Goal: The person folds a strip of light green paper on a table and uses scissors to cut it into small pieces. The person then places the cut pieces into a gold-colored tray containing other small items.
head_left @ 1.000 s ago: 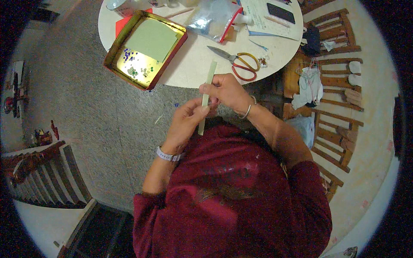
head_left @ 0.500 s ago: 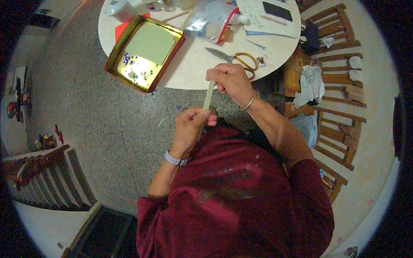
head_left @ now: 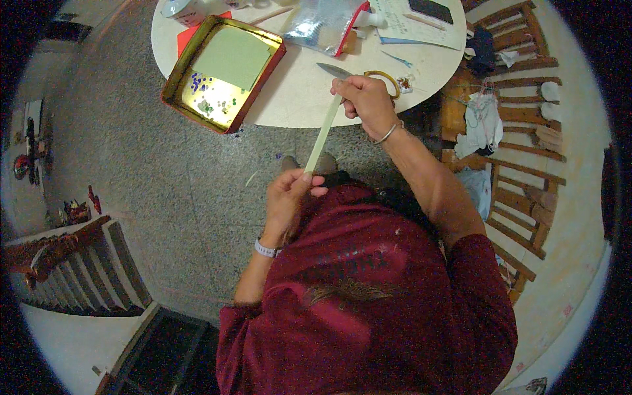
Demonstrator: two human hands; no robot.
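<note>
A narrow pale green paper strip [head_left: 322, 135] is stretched between my two hands, slanting up to the right over the floor. My left hand [head_left: 288, 195] pinches its lower end close to my body. At the table's near edge, my right hand [head_left: 368, 103] pinches the upper end between thumb and fingers. Just beyond the right hand lie scissors [head_left: 383, 77] with yellow handles, partly hidden by it. To the left, an open gold tin [head_left: 172, 95] with red outer sides holds green paper sheets [head_left: 232, 56] and many small purple, green and silvery pieces.
On the white round table [head_left: 296, 92] are a clear bag [head_left: 322, 26] with a red edge, a dark phone [head_left: 431, 10], papers and a white cup-like object [head_left: 184, 10]. Wooden slatted chairs [head_left: 520, 122] with cloths stand at right. A thin pale scrap [head_left: 250, 178] lies on the floor.
My right hand has moved up and to the right, away from the left hand. A longer length of the paper strip now shows between them. The view has shifted slightly.
</note>
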